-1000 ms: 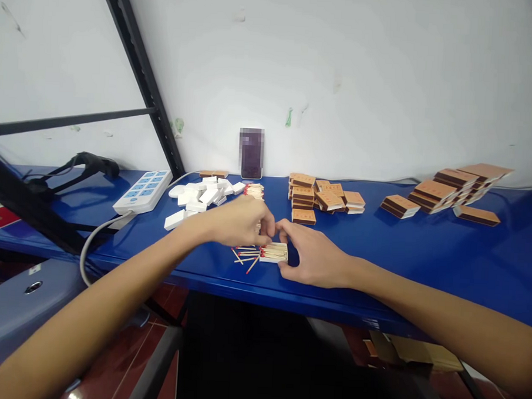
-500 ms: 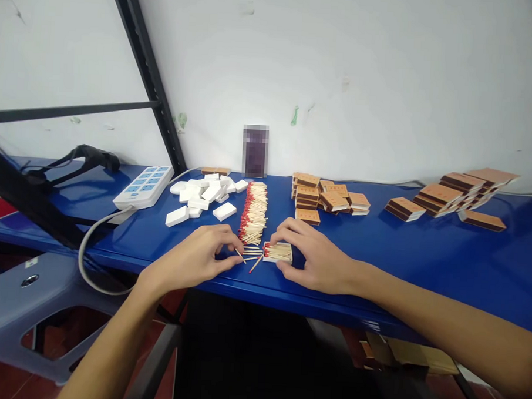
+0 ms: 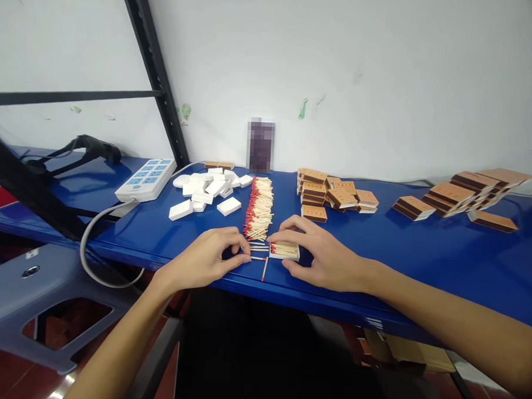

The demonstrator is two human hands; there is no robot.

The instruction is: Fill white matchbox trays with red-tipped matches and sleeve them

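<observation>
My left hand [image 3: 217, 255] is closed in a pinch at the end of a matchstick [image 3: 259, 258], whose head points right. My right hand [image 3: 319, 252] grips a small white matchbox tray [image 3: 295, 254], fingers on its far side and thumb at its near side. Red-headed matches [image 3: 284, 248] lie lengthwise in the tray, heads to the left. Between the hands, a few loose matches rest on the table; one loose match [image 3: 264, 270] lies crosswise, its head toward the table edge. Behind them runs a long pile of matches [image 3: 260, 208], heads to the left.
White tray boxes [image 3: 216, 187] are heaped at left, beside a power strip [image 3: 146, 179]. Brown matchbox sleeves [image 3: 314, 190] are stacked right of the match pile, more matchboxes [image 3: 451, 196] farther right. A dark pixelated object [image 3: 260, 146] leans on the wall. A stool [image 3: 45, 296] stands left.
The view has shifted slightly. The loose match near the table edge has turned to lie more crosswise. My left fingers now pinch at a match lying level; my right hand stays on the tray.
</observation>
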